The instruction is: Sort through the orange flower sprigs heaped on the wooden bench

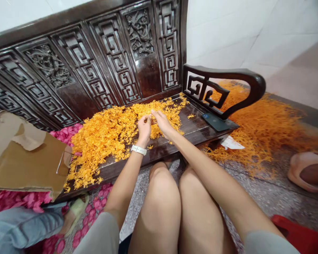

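My left hand (144,129), with a white band (139,150) on its wrist, is closed in a pinch above the bench seat. Meeting it at the fingertips is my right hand (162,122), its fingers bent together too. Whatever lies between the fingertips is too small to make out. Around and beneath both hands spreads a heap of small orange-yellow artificial flower pieces (103,132). The heap covers much of the dark wooden seat (159,145), and a few single pieces lie loose near its front edge.
At the left stands an open cardboard box (29,165), with pink petals (66,134) behind and below it. A dark phone (215,121) lies by the carved armrest (228,73). Orange strands (265,130) pile on the floor at right. A person's jeans leg (29,225) shows lower left.
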A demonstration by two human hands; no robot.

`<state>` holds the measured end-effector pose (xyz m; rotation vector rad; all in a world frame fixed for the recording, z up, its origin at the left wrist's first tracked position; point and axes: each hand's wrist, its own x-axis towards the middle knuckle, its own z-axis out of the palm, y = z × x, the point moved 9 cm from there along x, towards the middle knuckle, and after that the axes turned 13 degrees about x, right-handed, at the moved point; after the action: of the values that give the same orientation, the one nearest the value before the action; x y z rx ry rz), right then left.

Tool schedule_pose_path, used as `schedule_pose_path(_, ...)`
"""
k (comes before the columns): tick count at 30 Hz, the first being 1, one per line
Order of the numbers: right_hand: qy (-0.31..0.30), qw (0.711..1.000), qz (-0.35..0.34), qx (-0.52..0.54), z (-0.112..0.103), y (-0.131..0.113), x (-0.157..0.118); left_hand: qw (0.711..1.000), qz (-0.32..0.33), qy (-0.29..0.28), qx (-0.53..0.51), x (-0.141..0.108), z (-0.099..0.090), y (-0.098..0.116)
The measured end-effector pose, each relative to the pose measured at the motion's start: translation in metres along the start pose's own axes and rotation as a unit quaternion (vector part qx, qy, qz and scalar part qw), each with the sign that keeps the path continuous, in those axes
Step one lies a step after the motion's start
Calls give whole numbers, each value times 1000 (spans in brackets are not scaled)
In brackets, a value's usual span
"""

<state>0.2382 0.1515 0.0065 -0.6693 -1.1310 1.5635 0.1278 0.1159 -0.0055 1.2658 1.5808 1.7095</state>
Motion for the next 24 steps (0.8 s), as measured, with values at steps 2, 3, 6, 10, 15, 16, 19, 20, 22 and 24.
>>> schedule_pose_path(2,-13,997,-22,-79,-5,-3,3,999,9,22,22,3,-8,-1)
schedule_pose_path(3,-13,992,-33,-117,-9,-5,4,999,16,24,27,4,-10,-1)
schedule_pose_path(6,-11,982,-67,-177,-13,-14,3,999,38,-18,16,2,-5,4)
schedule_pose_path(10,1,973,-122,-196,-10,-24,-3,995,70,-74,-2,-11,16,17)
schedule_pose_path(15,35,955,-198,-216,-12,-36,-6,996,36,-77,-22,-23,24,12)
schedule_pose_path(16,15,954,-205,-218,-10,-39,-5,996,34,-78,-21,-24,23,11)
schedule_pose_path(19,-58,947,-207,-238,-5,-48,-2,993,80,-82,28,-25,11,21)
schedule_pose_path(20,-71,943,-208,-250,-6,-51,-1,989,106,-80,67,-25,5,27)
schedule_pose_path(22,-87,932,-216,-278,-7,-58,-2,974,150,-77,154,-26,-6,39)
schedule_pose_path(24,-98,922,-223,-300,-8,-62,-3,960,168,-74,210,-27,-16,49)
